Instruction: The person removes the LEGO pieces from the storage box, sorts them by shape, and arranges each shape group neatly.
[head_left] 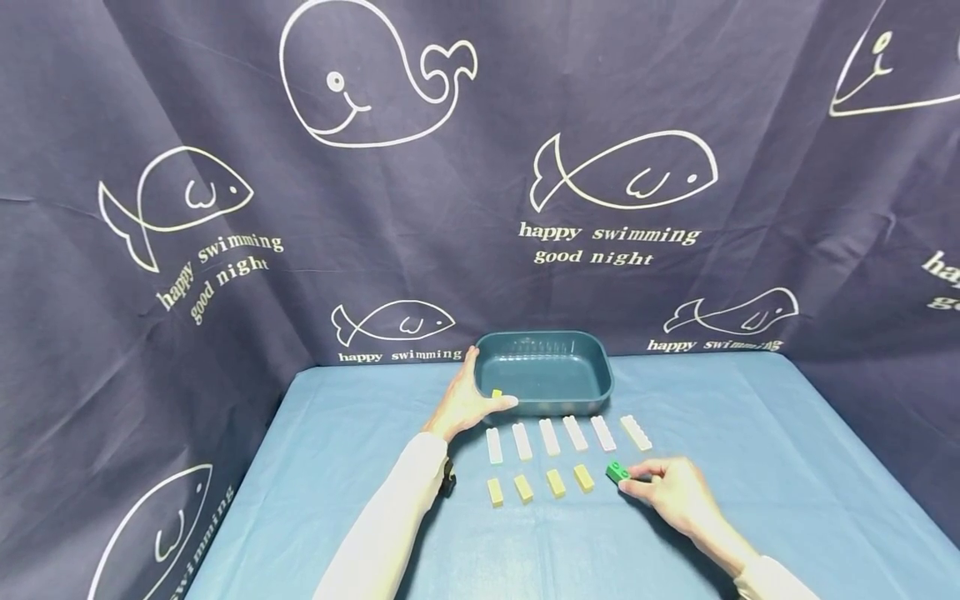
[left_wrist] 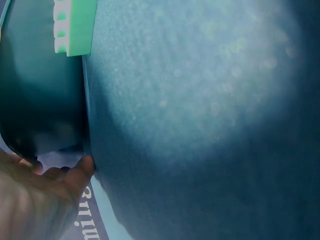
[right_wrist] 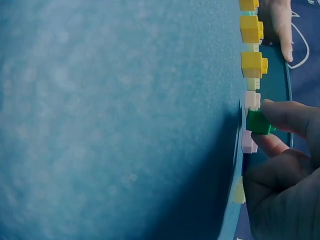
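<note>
My right hand (head_left: 675, 492) pinches a small green toy brick (head_left: 618, 472) between thumb and fingertips, at the right end of a row of yellow bricks (head_left: 555, 483). The right wrist view shows the green brick (right_wrist: 258, 122) with its studs pointing away. My left hand (head_left: 465, 402) rests against the left end of a dark teal bin (head_left: 551, 408), thumb stretched along the front wall and fingers at the left side. A bit of yellow (head_left: 497, 392) shows just above that thumb, mostly hidden. In the left wrist view a light green brick (left_wrist: 80, 27) appears beside the bin.
Between the bin and the yellow bricks lies a row of several longer pale bricks (head_left: 550, 437). Blue cloth (head_left: 570, 550) covers the table. A dark curtain (head_left: 495, 183) with fish drawings hangs right behind the bin and along the sides.
</note>
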